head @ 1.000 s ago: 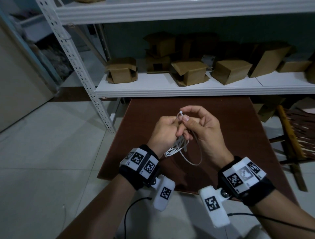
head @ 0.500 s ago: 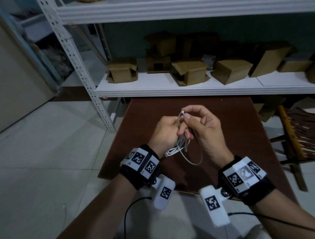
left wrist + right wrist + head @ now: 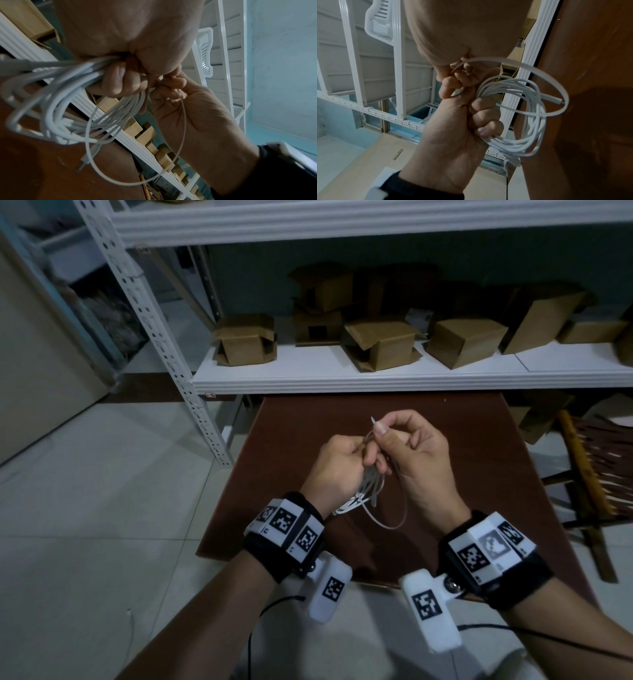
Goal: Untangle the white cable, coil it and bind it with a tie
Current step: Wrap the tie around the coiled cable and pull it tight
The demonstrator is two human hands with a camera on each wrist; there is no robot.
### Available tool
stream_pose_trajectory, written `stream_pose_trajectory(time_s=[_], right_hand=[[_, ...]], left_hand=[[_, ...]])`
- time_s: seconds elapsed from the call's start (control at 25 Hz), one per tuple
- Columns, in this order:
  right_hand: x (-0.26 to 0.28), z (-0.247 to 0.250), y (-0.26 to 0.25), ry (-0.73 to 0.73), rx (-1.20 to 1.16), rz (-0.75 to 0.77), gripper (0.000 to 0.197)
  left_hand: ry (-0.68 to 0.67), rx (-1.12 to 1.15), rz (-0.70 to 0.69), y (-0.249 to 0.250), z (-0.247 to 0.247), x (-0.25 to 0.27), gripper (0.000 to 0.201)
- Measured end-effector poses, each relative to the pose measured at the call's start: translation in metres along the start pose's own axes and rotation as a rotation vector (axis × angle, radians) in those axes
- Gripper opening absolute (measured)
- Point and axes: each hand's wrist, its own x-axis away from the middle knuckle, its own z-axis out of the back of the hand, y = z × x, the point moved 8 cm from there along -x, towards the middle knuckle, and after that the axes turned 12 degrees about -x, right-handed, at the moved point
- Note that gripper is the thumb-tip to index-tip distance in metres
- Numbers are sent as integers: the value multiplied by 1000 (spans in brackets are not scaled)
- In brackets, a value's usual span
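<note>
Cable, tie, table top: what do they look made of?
Cable: round cord with a matte white sheath, likely soft plastic or rubber; it bends into loose loops.
Tie: flat, thin, pale band holding a springy arc, probably nylon.
Table: reddish-brown with a dull sheen; wood or laminate, can't tell which.

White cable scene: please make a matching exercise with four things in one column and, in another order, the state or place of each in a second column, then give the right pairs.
1. white cable
2. tie
3. cardboard boxes
4. brown table

A. stand on the white shelf
B. forms a wide loose loop
C. coiled, gripped by the left hand
D. lies under both hands

Pairs: 1-C, 2-B, 3-A, 4-D
</note>
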Motion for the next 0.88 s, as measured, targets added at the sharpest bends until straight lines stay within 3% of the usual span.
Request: stream_pose_trajectory(time_s=[0.2,0.32,0.4,0.48,0.52,0.6,0.72,0.88], right_hand=[[-2,4,2,12,-19,-32,14],[-3,9,3,33,-36,-45,18],[-5,13,0,54,-41,-33,14],[-6,16,-5,65,-28,-8,11],[-7,18,-7,68,-7,10,9],[-7,20,-11,67,90,52,9],[-2,17,-13,26,300,134,11],[4,16,-13,7,486,233,6]], left_hand=[[-11,-65,-35,-8,-3,-8,35],[-43,-75,-86,-4,-2,-10,37],[-83,3,-89,-3,-2,-8,34],[-170,188,-87,2,-2,-4,15],[-212,294,-81,6,-3,-1,15],[-231,392,-28,9,-4,2,29],[-109,188,21,11,0,4,58],[-54,138,37,12,-2,7,55]])
